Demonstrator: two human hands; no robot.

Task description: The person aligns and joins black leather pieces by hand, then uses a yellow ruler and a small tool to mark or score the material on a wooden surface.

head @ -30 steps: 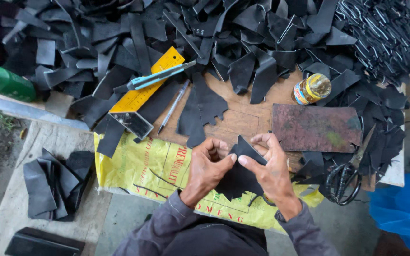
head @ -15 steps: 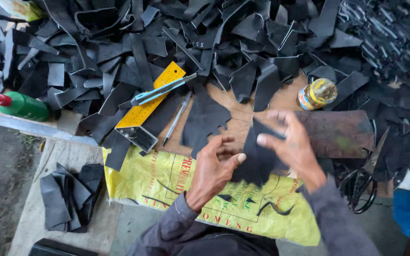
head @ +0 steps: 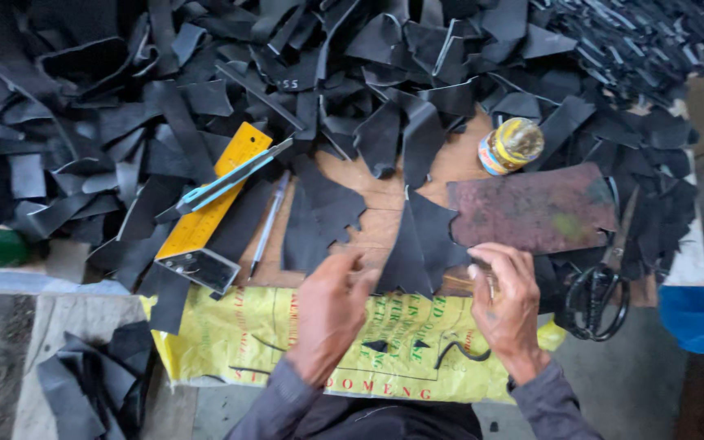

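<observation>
I see open passage only along the near edge: the yellow sack (head: 230,342) lies flat, with a few small black offcuts on it. Between my left hand (head: 332,314) and right hand (head: 508,303), 1 black rubber piece (head: 421,244) fills the gap. Ahead, a strip of bare wooden board (head: 376,195) is partly free. Obstacles: rubber scrap heap (head: 205,73) behind, yellow ruler (head: 209,200) and pen (head: 268,222) left, tin (head: 511,147), reddish plate (head: 535,208) and scissors (head: 596,297) right.

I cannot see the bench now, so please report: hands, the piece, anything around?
Left hand and right hand both on black rubber piece, fingers pinching its edges. Scissors right of it; pen and yellow ruler left.
</observation>
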